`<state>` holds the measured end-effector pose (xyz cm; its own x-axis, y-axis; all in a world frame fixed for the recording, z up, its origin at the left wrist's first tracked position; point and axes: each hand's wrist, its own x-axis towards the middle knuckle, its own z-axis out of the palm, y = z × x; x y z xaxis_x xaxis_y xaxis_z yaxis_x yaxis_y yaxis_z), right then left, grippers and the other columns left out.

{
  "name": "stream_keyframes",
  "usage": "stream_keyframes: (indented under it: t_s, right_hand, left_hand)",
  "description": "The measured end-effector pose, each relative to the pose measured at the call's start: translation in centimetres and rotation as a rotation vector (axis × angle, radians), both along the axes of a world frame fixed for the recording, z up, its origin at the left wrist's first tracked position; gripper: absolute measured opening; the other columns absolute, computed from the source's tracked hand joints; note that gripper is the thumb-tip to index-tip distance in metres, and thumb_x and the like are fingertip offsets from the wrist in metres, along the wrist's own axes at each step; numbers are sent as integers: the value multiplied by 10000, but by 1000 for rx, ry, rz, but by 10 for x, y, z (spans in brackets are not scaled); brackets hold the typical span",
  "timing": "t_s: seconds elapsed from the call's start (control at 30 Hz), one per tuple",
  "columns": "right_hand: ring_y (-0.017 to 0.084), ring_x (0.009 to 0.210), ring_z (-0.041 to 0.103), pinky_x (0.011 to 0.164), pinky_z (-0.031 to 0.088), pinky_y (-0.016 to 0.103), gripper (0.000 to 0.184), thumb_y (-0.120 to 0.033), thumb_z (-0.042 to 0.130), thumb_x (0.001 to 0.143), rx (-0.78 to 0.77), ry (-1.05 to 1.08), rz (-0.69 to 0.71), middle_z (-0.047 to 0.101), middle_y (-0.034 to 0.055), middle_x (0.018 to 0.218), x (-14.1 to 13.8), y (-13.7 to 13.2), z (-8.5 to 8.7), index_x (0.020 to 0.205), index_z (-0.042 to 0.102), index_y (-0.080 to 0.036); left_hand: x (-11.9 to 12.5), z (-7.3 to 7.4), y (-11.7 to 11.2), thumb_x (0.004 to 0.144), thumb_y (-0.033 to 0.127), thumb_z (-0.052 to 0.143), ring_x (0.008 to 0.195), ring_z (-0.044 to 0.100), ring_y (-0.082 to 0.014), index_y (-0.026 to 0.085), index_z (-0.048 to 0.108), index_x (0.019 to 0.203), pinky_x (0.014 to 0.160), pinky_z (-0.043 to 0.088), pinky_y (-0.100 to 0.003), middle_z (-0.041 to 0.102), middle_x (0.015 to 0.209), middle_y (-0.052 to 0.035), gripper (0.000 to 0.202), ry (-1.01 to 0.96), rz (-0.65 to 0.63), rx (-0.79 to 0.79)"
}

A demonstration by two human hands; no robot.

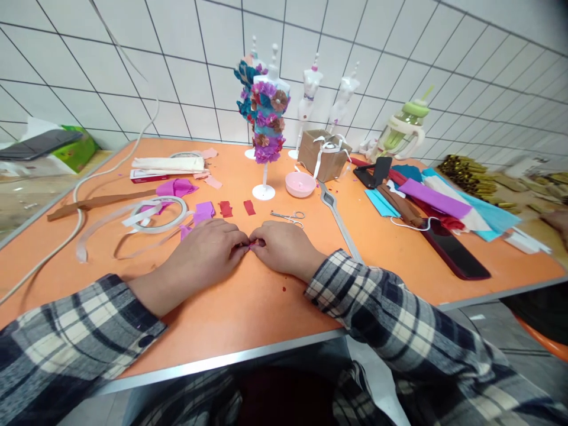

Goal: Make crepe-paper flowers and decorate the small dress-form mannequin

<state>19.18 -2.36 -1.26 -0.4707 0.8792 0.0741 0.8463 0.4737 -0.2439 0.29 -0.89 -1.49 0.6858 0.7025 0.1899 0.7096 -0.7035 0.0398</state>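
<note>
My left hand (212,245) and my right hand (284,244) meet over the orange table. Their fingertips pinch a small piece of red crepe paper (254,242) between them, mostly hidden by the fingers. Just beyond my right hand lies a pair of small scissors (289,218). Two red paper pieces, one at the left (226,209) and another beside it (249,207), rest behind my hands. Purple paper pieces (204,212) lie close to my left hand. A roll of white tape (181,207) sits further left.
Small dress forms covered in paper flowers (267,118) stand at the back, near a pink bowl (300,184) and a cardboard box (326,155). Folded coloured paper (437,198), a phone (457,251) and a green-lidded bottle (403,130) occupy the right side. A white cable (78,219) crosses the left.
</note>
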Motion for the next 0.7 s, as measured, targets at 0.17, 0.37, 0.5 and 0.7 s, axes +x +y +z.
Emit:
stream_keyframes:
  t_s: [0.17,0.37,0.5,0.7]
  right_hand:
    - [206,853,635,643,386,299,313,-373,461,990,81,-155,126,678,70,976,3,-4,4,1014,711,-188]
    - [183,866,628,648,361,296,278,-320,448,1005,120,-155,156,685,50,992,7,2,0,1030,698,-201]
    - [183,882,625,636,335,295,294,-328,433,1010,155,-126,140,686,48,984,7,1,0,1020,694,-193]
    - [189,876,618,619,311,301,355,-359,366,1040,200,-149,142,674,60,964,4,-7,3,1086,676,-194]
  left_hand:
    - [-2,1,1,912,256,493,828,677,-290,189,767,901,773,473,-418,767,851,-88,282,-8,-29,0]
    - [-8,0,7,948,297,495,855,652,-273,191,768,930,797,463,-412,742,869,-82,293,-71,-79,-45]
    - [-9,1,6,891,471,583,1019,599,-318,172,746,1080,864,446,-445,686,1055,-132,389,-187,-10,-20]
    - [-7,2,2,834,462,650,1117,561,-359,245,774,855,962,305,-573,685,1080,-83,251,-183,84,-7]
